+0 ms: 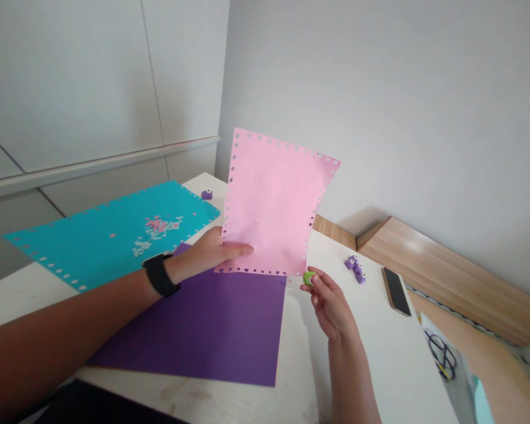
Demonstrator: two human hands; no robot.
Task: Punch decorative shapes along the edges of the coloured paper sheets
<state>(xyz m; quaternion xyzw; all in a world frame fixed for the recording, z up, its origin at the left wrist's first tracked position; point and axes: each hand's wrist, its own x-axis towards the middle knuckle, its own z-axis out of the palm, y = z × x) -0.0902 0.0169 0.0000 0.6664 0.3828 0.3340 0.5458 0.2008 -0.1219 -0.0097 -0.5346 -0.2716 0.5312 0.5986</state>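
Observation:
My left hand [221,247] grips a pink sheet of paper [274,200] near its lower left, thumb in front and fingers behind. The sheet stands raised above the table, with small shapes punched along all its edges. Between the thumb and fingers of my right hand [329,300] is a small green craft punch [308,278], right at the sheet's lower right corner. Whether the paper sits inside the punch's slot, I cannot tell. Under the pink sheet lies purple paper [203,330].
Left on the white table [298,365], a turquoise sheet [92,241] with punched edges carries pink and pale paper bits [156,227]. A purple punch [207,194] stands behind it. Several purple punches [357,268] and a phone [396,291] lie right, near a wooden shelf [450,271].

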